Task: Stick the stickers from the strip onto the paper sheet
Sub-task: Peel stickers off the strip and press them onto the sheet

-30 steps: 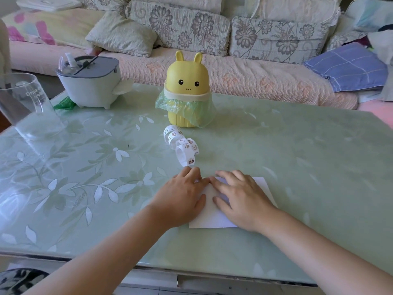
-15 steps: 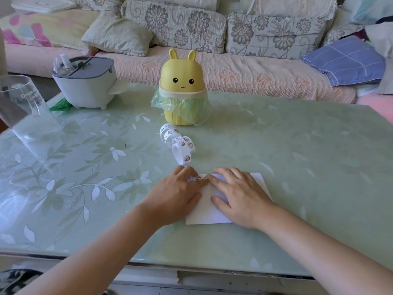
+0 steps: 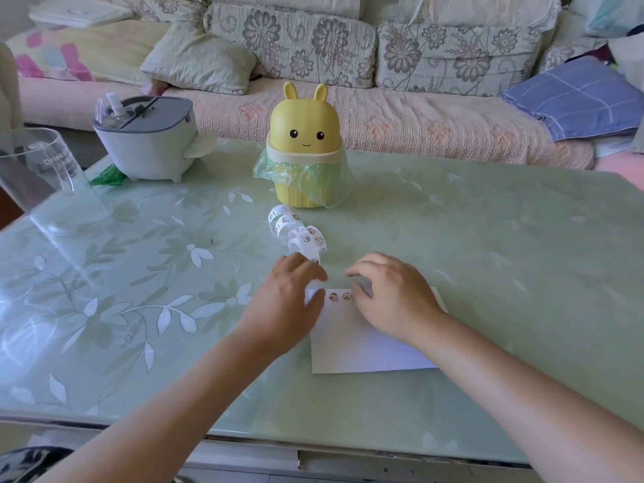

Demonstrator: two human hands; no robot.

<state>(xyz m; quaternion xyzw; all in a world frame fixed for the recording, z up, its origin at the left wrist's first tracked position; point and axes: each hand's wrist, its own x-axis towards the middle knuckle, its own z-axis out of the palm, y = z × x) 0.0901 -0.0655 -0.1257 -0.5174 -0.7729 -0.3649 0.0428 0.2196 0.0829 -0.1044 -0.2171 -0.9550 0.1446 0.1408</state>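
Observation:
A white paper sheet [image 3: 362,339] lies flat on the table in front of me. Two small cartoon stickers [image 3: 339,296] sit side by side near its far edge. A curly white sticker strip [image 3: 296,235] lies just beyond the sheet, its near end reaching toward my fingers. My left hand [image 3: 289,301] hovers over the sheet's far left corner, fingers apart, fingertips close to the strip's end. My right hand [image 3: 393,294] hovers over the sheet's far right part, fingers curled loosely, holding nothing that I can see.
A yellow rabbit-shaped bin [image 3: 305,151] with a green bag stands behind the strip. A grey-white tissue box [image 3: 146,141] is at the back left, a clear jug [image 3: 38,169] at the far left. A floral sofa [image 3: 313,47] lies beyond the glass table [image 3: 522,273].
Both hands lifted off the sheet and spread apart, uncovering the two stickers on the paper. My left hand moved toward the strip.

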